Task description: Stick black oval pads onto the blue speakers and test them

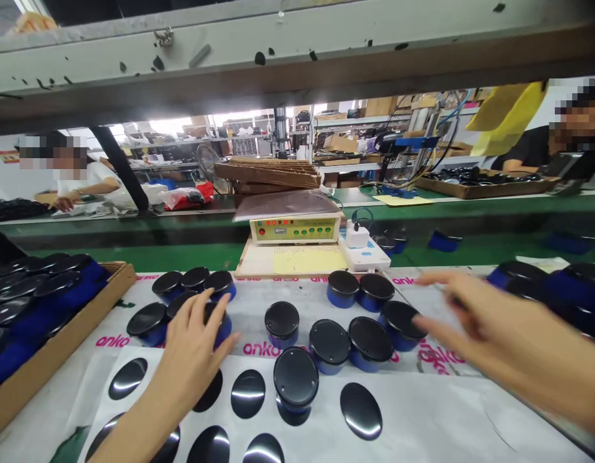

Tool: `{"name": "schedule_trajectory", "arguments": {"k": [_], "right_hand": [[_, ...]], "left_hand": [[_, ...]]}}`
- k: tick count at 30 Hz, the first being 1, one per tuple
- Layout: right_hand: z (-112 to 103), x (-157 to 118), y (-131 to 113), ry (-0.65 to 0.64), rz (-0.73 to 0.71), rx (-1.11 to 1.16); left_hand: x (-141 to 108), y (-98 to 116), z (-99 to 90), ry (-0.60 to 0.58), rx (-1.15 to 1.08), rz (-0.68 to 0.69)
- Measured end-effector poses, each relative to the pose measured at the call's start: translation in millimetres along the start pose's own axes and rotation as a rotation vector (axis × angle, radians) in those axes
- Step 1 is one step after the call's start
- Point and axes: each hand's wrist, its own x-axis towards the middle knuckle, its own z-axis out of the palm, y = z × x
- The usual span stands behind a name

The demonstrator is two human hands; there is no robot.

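My left hand [198, 325] is over a cluster of round blue parts with black tops at the left middle, its fingers spread; it partly covers one blue part [222, 325]. My right hand [464, 315], slightly blurred, has its fingers apart beside a black-topped blue part [402, 321] at the right. Between the hands stand several more such parts, one [296, 378] overlapping a flat black disc. Flat glossy black discs [248, 393] lie on a white sheet [317, 444] in front.
A cardboard box [61, 344] full of blue parts stands at the left, and more blue parts [584, 289] are piled at the right. Behind are a control box [295, 230], a power strip [367, 254] and a green belt [191, 251]. A shelf beam [288, 58] crosses overhead. Two people sit beyond.
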Motion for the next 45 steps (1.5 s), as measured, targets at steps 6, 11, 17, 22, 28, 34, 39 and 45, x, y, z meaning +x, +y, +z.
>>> {"name": "schedule_trajectory", "arguments": {"k": [6, 11, 17, 22, 28, 34, 39, 45], "right_hand": [[65, -1, -31, -0.367, -0.067, -0.032], [53, 10, -19, -0.411, 0.159, 0.526], [35, 0, -13, -0.431, 0.299, 0.901], [28, -11, -4, -0.433, 0.271, 1.097], [26, -13, -11, -0.416, 0.151, 1.227], [19, -18, -22, -0.274, 0.033, 1.009], [14, -26, -25, -0.206, -0.012, 0.867], [14, -35, -26, -0.184, 0.010, 0.883]], "left_hand": [[44, 54, -15.7, -0.528, -0.488, 0.074], [83, 64, 1.8, -0.545, -0.642, 0.128], [96, 90, 15.7, -0.420, -0.704, 0.134], [62, 114, -13.7, -0.381, -0.693, 0.004], [35, 132, -15.1, -0.571, -0.726, 0.014], [46, 130, -9.0, -0.521, -0.809, 0.143], [51, 130, -5.5, -0.542, -0.894, 0.146], [47, 124, -5.5, -0.473, -0.981, -0.018]]}}
